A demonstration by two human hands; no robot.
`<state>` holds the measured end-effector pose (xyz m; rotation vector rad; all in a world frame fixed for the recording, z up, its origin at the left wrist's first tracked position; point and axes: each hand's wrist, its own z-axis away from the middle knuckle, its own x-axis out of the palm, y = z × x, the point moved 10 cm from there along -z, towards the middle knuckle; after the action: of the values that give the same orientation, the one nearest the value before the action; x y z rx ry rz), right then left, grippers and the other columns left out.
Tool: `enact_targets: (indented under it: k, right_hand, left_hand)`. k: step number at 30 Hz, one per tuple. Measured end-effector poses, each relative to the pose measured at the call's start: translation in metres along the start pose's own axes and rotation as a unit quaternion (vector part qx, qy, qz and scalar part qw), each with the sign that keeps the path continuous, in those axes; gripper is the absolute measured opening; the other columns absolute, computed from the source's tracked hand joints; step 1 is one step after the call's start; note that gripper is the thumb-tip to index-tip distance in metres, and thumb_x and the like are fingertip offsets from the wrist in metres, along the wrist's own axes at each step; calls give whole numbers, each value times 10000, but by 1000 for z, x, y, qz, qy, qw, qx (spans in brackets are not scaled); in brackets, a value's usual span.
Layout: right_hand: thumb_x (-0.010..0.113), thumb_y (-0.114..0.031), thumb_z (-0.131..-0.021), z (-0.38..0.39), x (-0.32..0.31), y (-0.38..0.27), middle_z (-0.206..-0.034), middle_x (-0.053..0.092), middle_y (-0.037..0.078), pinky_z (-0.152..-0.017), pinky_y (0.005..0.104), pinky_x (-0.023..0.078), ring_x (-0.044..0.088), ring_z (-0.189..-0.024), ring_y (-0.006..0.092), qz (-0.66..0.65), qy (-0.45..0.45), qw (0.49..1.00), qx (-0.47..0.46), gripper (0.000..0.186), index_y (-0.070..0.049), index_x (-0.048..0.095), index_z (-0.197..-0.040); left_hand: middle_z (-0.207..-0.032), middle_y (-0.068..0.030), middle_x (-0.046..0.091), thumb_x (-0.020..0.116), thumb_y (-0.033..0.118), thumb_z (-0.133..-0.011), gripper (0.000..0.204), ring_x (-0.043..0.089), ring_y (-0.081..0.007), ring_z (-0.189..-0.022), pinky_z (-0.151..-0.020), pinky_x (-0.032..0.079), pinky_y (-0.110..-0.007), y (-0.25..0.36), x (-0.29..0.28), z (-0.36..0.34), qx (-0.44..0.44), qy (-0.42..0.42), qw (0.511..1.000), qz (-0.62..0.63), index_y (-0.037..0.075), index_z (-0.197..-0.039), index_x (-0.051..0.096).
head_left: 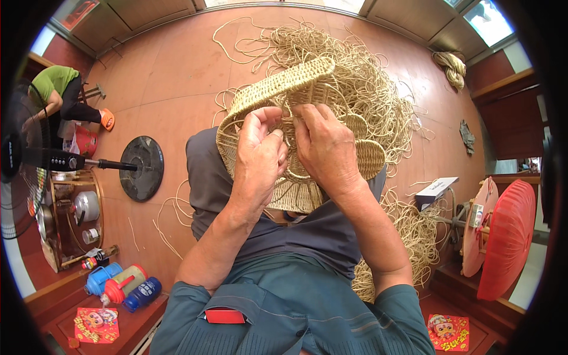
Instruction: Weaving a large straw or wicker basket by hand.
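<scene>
Two hands, both yours, at one woven piece [278, 86], straw-coloured, set across your lap between the thighs.
Left hand [258, 145]: at the near left of the piece, fingers curled, thumb and forefinger bent toward each other. Whether a strand is pinched there you cannot tell.
Right hand [324, 142]: just beside the left, back of the hand up, fingers bent down to the weave, their tips partly hidden. You cannot tell what, if anything, they grip.
Piece: one long flat band slanting up along its far side, rounded woven parts [371, 160] at its right, beside your right wrist.
Cord, two heaps on the floor [171, 77]: a large one [355, 89] beyond the piece, toward the floor's far edge; another [408, 236] beside your right thigh. Loose strands [170, 219] lie left of your left knee.
One hank [452, 71], near the floor's far right corner.
One grey cloth [467, 137], near its right edge.
One box [436, 192], white and dark, by the nearer heap.
One black fan [142, 168], its round base on the floor to your left.
One co-worker [59, 89], green top, bent over beyond the fan.
</scene>
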<state>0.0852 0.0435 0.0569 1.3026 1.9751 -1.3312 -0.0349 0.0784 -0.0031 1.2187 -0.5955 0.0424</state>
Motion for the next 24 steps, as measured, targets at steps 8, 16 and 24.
enact_targets:
  k: [8,16,24]
  right_hand:
    - [673,-71,-1005,-5,8,-2,-1027,654,153,-775,439,621,754,-928,342,92,-82,992,-10,119,-42,599,-1094]
    - [696,-31,-927,-8,6,-15,-1009,626,124,-791,390,609,740,-956,279,172,-79,980,-58,161,-60,589,-1044]
    - [704,-208,-1064,4,2,-13,-1012,637,117,-726,418,603,736,-884,310,70,-68,995,4,163,-67,622,-1062]
  left_hand:
    - [-1354,-109,585,479,-20,-1084,340,431,-22,-623,-492,376,-199,-2,-5,1,15,12,999,-41,7,-1422,501]
    - [-1330,-115,663,505,-18,-1089,320,462,-19,-608,-502,394,-202,-5,-13,-5,45,31,996,-67,0,-1408,526]
    - [-1261,-151,748,697,9,-1050,298,632,-49,-711,-594,533,-223,2,-17,-5,118,70,976,-168,-19,-1333,610]
